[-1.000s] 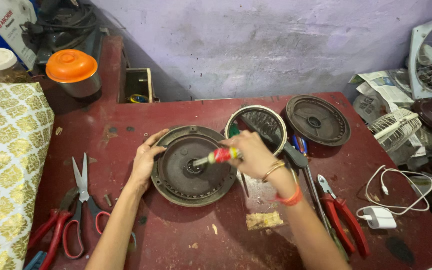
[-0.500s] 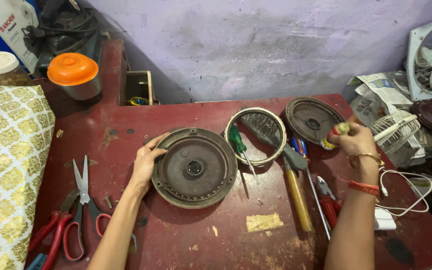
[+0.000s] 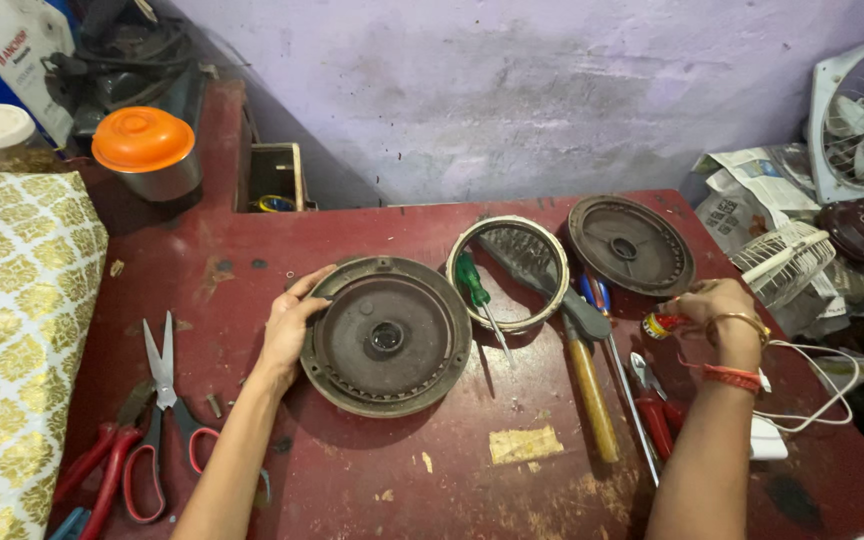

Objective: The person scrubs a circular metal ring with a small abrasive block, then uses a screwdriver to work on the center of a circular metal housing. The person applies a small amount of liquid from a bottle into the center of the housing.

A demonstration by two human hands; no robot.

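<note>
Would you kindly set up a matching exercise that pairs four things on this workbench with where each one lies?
Things:
1. Green-handled screwdriver
2. Scissors
3. Large round metal housing
4. Small red and yellow tube

Places:
A. In the right hand
B. Near the table's left edge, beside red-handled pliers
C. Across the light-rimmed ring
D. Under the left hand's fingers, on its rim

Pairs: 1-C, 2-B, 3-D, 4-A
</note>
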